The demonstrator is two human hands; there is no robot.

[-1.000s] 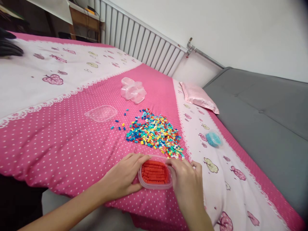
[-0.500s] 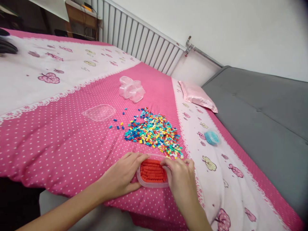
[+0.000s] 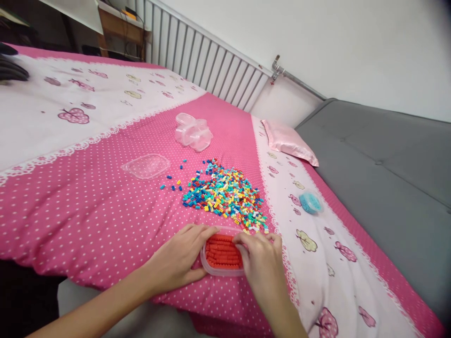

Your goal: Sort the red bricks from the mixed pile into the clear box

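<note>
A clear plastic container (image 3: 221,272) lies on the bed in front of me, packed with rows of small red building bricks (image 3: 220,251). My left hand (image 3: 183,256) grips its left end, fingers at the far rim and thumb along the near side. Over the right end, my right hand (image 3: 262,256) pinches thumb and index finger together at the red rows. Whatever sits between those fingertips is hidden. Just beyond the container spreads a heap of tiny multicoloured building bricks (image 3: 229,190), with several loose ones to its left.
A clear lid (image 3: 148,166) lies left of the heap. Behind it are several nested clear containers (image 3: 193,133). To the right stands a tub of light-blue pieces (image 3: 310,203). A pink pillow (image 3: 291,142) rests near the grey headboard (image 3: 380,188). A black-gloved hand (image 3: 12,68) shows at far left.
My right fingertips have shifted slightly left over the red rows. The left hand keeps its hold on the container. The view has moved very slightly.
</note>
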